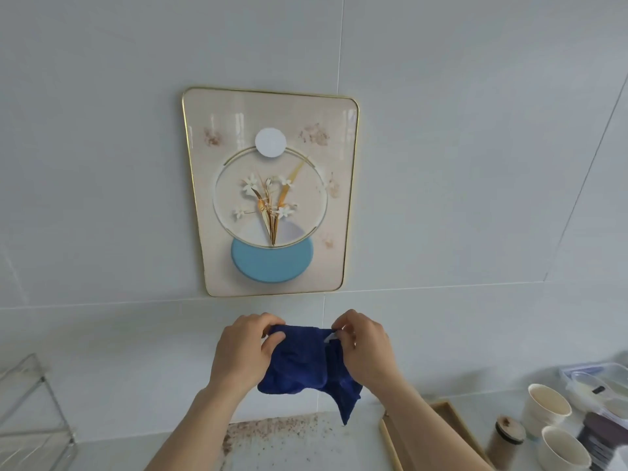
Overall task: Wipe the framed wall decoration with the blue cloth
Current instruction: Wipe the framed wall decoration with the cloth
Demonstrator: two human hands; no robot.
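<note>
Both hands are gripping a dark blue cloth (302, 363) in the air below the picture, just above the counter (289, 443). The left hand (243, 350) is pinching the cloth's upper left edge between thumb and curled fingers, and the right hand (365, 346) is pinching its upper right edge in the same way, beside a small white tag. The cloth is looking soft and nubby, like microfibre, and it is hanging in loose crumpled folds, with one corner drooping to a point toward the counter.

The framed wall decoration (272, 192) is hanging flat on the pale, glossy wall (102, 164), directly above the hands and apart from the cloth. Its shape is an upright rectangle with rounded corners, edged by a thin gold metal rim. Its cream face is shining and catching reflections. On it a thin gold ring is enclosing white flowers with gold leaves, a white disc is sitting at the top of the ring, and a matte light blue oval is sitting at the bottom. Faint brownish smudges are showing around the ring.

The counter is showing a speckled brown patch under the cloth. A wire rack (30, 416) is standing at the far left. At the right are lying a wooden tray (452, 433), two white paper cups (547, 407), a small jar with a wooden lid (508, 436) and clear plastic boxes (598, 382).
</note>
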